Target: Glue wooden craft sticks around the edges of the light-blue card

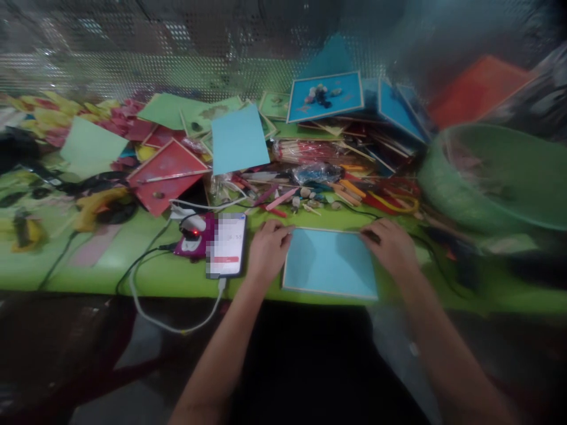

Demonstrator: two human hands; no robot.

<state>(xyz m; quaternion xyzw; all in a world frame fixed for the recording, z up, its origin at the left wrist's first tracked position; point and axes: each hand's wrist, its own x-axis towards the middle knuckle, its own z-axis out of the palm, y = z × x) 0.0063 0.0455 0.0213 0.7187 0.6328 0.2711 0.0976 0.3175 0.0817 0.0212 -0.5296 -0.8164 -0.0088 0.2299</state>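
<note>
A light blue card (330, 262) with thin pale strips along its edges lies flat at the front of the green table, right before me. My left hand (270, 248) is at its far left corner, thumb and fingers pinched together on the edge. At the far right corner my right hand (392, 243) pinches the edge in the same way. The fingertips are blurred, so whether they grip the card or only a strip on it is hard to see.
Left of the card lies a phone (228, 245) with a white cable, beside a purple power socket (195, 239). A yellow glue gun (100, 206) lies farther left. Sticks, pebbles and framed cards pile up behind. A green basin (491, 183) stands right.
</note>
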